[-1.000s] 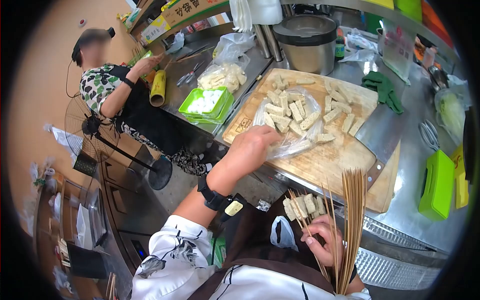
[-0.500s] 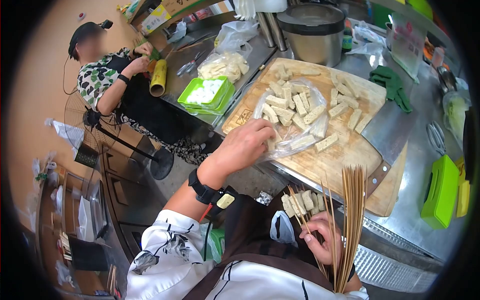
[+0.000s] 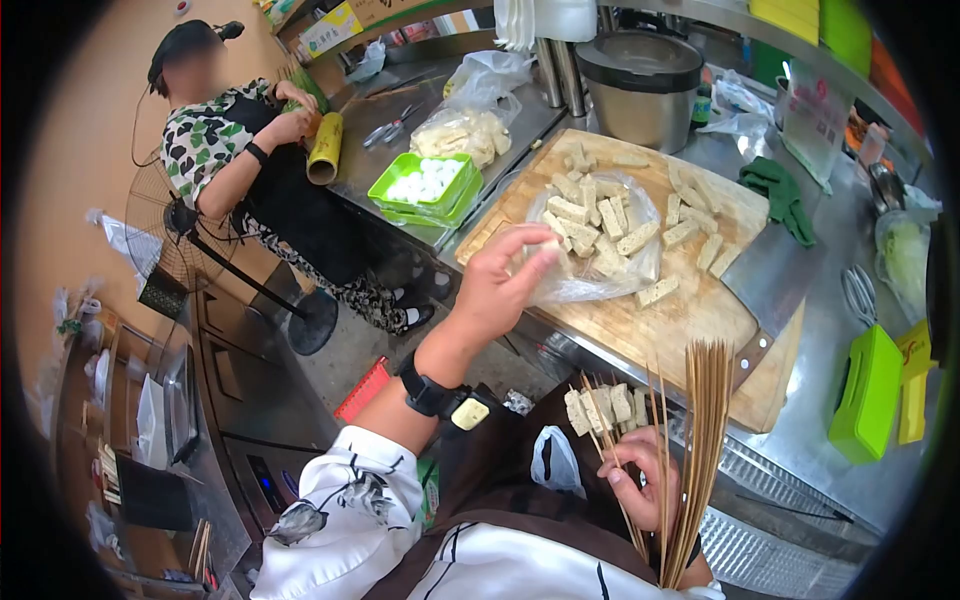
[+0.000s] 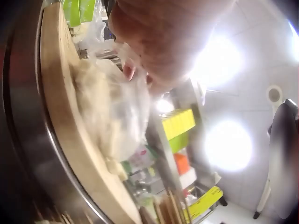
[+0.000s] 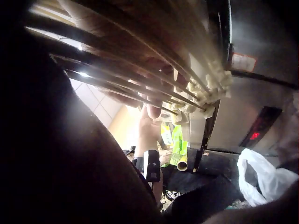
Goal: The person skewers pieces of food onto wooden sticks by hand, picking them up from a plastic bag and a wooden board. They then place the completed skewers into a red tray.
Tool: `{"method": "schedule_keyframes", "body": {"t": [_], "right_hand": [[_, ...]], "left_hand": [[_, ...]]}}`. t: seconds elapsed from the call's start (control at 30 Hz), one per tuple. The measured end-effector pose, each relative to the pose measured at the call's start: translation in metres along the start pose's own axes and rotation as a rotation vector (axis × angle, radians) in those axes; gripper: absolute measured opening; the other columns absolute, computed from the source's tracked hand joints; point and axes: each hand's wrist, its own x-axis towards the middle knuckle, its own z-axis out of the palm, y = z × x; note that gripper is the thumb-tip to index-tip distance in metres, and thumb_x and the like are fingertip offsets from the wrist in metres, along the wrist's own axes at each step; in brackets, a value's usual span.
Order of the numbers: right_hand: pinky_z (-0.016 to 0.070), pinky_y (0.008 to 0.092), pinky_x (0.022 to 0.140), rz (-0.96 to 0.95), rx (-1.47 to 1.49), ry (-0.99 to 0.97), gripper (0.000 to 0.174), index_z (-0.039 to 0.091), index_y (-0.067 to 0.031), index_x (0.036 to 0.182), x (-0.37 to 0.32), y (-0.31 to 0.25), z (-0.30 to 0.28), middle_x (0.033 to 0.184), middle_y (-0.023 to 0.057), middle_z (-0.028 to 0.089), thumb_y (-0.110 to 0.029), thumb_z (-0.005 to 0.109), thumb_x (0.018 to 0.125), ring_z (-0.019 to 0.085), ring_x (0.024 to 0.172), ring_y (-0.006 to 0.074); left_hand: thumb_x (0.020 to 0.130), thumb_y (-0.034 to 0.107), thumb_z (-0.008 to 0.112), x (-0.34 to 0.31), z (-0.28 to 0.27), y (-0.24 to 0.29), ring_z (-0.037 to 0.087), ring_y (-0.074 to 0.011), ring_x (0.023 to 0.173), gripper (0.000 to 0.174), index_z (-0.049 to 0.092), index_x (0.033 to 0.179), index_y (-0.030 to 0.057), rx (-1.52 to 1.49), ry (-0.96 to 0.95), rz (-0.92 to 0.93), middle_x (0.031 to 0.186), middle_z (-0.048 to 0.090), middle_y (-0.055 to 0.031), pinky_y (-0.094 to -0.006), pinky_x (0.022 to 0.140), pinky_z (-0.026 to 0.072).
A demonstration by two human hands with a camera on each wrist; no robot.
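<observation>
In the head view, the left hand (image 3: 500, 285) is at the near left edge of a clear plastic bag (image 3: 645, 265), pinching its film between thumb and fingers. Cut pale, speckled strips (image 3: 568, 208) lie heaped on the bag. The left wrist view shows the bag (image 4: 131, 109) pulled up toward the fingertips; whether they also hold a strip is unclear. Low in front of the body, the right hand (image 3: 645, 480) grips thin wooden skewers, some carrying pale pieces (image 3: 600, 408) at their tips. A thick upright bundle of bare skewers (image 3: 705, 440) stands against that hand.
The wooden board (image 3: 690, 330) bears loose strips and a cleaver (image 3: 765, 275). Behind it stands a lidded steel pot (image 3: 640, 95). Green baskets (image 3: 430, 190) are left, a green glove (image 3: 780, 200) and green box (image 3: 865, 395) right. Another person (image 3: 240, 150) stands far left.
The left hand has risen a little from the board with its thumb now visible, drawing up the near edge of the bag. The right hand keeps its grip. The head view has shifted slightly.
</observation>
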Motion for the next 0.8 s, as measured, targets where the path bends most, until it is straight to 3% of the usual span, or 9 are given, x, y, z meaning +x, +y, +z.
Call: {"method": "schedule_keyframes", "body": {"t": [0.03, 0.1, 0.17, 0.23, 0.27, 0.4, 0.43, 0.6, 0.8], "right_hand": [[0.0461, 0.0394, 0.081, 0.002, -0.014, 0.008, 0.013, 0.065, -0.0016, 0.09, -0.001, -0.002, 0.001, 0.08, 0.0071, 0.065, -0.004, 0.063, 0.077, 0.057, 0.089, 0.0295], [0.0461, 0.0392, 0.08, 0.012, -0.018, 0.022, 0.013, 0.065, -0.0015, 0.089, -0.002, -0.005, 0.005, 0.08, 0.0071, 0.065, -0.004, 0.063, 0.077, 0.057, 0.089, 0.0293], [0.0461, 0.039, 0.08, 0.025, -0.022, 0.028, 0.012, 0.066, -0.0015, 0.089, -0.003, -0.009, 0.007, 0.079, 0.0071, 0.065, -0.004, 0.063, 0.077, 0.057, 0.088, 0.0291], [0.0459, 0.0385, 0.078, 0.028, -0.038, 0.031, 0.012, 0.066, -0.0012, 0.088, -0.003, -0.014, 0.009, 0.078, 0.0067, 0.065, -0.005, 0.063, 0.077, 0.057, 0.087, 0.0286], [0.0457, 0.0379, 0.077, 0.018, -0.046, 0.02, 0.012, 0.066, -0.0009, 0.087, -0.003, -0.015, 0.011, 0.078, 0.0072, 0.065, -0.006, 0.063, 0.077, 0.056, 0.086, 0.0283], [0.0456, 0.0374, 0.077, 0.031, -0.051, -0.043, 0.012, 0.066, -0.0009, 0.088, -0.005, -0.017, 0.023, 0.08, 0.0111, 0.063, -0.006, 0.064, 0.077, 0.057, 0.085, 0.0279], [0.0457, 0.0369, 0.076, 0.03, -0.059, -0.055, 0.012, 0.067, -0.0006, 0.088, -0.005, -0.017, 0.027, 0.081, 0.012, 0.062, -0.006, 0.065, 0.077, 0.057, 0.085, 0.0279], [0.0458, 0.035, 0.075, 0.032, -0.076, -0.109, 0.012, 0.067, 0.0, 0.09, -0.008, -0.018, 0.047, 0.082, 0.0128, 0.06, -0.006, 0.067, 0.079, 0.058, 0.084, 0.0269], [0.0451, 0.0344, 0.076, 0.062, -0.079, -0.134, 0.009, 0.067, -0.0003, 0.088, -0.007, -0.03, 0.061, 0.081, 0.0092, 0.063, -0.003, 0.065, 0.08, 0.056, 0.087, 0.0248]], "left_hand": [[0.093, 0.013, 0.06, -0.004, 0.003, 0.008, 0.06, -0.0178, 0.102, 0.016, 0.063, 0.104, 0.0022, -0.004, -0.002, -0.005, 0.107, 0.068, -0.0087, -0.0324, 0.091, 0.0461], [0.097, 0.018, 0.055, -0.012, 0.009, 0.026, 0.06, -0.0141, 0.099, 0.021, 0.062, 0.106, 0.0004, -0.545, 0.196, -0.174, 0.109, 0.067, -0.0109, -0.031, 0.09, 0.0466], [0.1, 0.021, 0.049, -0.023, 0.014, 0.025, 0.063, -0.017, 0.094, 0.025, 0.057, 0.112, 0.0, -0.59, 0.238, -0.148, 0.106, 0.066, -0.0126, -0.0326, 0.088, 0.0492], [0.101, 0.022, 0.045, -0.042, 0.015, 0.034, 0.064, -0.0199, 0.088, 0.026, 0.053, 0.116, 0.0024, -1.057, 0.293, -0.342, 0.101, 0.065, -0.0103, -0.0368, 0.083, 0.0522], [0.102, 0.023, 0.042, -0.053, 0.016, 0.03, 0.063, -0.0214, 0.084, 0.027, 0.049, 0.12, 0.0044, -1.141, 0.298, -0.436, 0.097, 0.061, -0.0085, -0.0392, 0.08, 0.054], [0.101, 0.027, 0.043, -0.097, 0.024, 0.016, 0.058, -0.0184, 0.089, 0.028, 0.05, 0.118, 0.0058, -1.529, 0.263, -0.762, 0.096, 0.057, -0.0057, -0.0346, 0.079, 0.0546], [0.102, 0.03, 0.043, -0.107, 0.027, 0.014, 0.059, -0.0181, 0.082, 0.028, 0.05, 0.117, 0.0073, -1.62, 0.275, -0.841, 0.091, 0.058, -0.0043, -0.0362, 0.078, 0.0533], [0.102, 0.038, 0.042, -0.125, 0.024, 0.016, 0.049, -0.0158, 0.07, 0.028, 0.047, 0.101, 0.0107, -1.743, 0.378, -0.843, 0.082, 0.05, -0.0035, -0.0308, 0.065, 0.0466], [0.101, 0.04, 0.042, -0.138, 0.019, 0.023, 0.043, -0.014, 0.065, 0.031, 0.049, 0.096, 0.0102, -1.798, 0.508, -0.861, 0.08, 0.046, -0.0026, -0.0263, 0.06, 0.0394]]}}
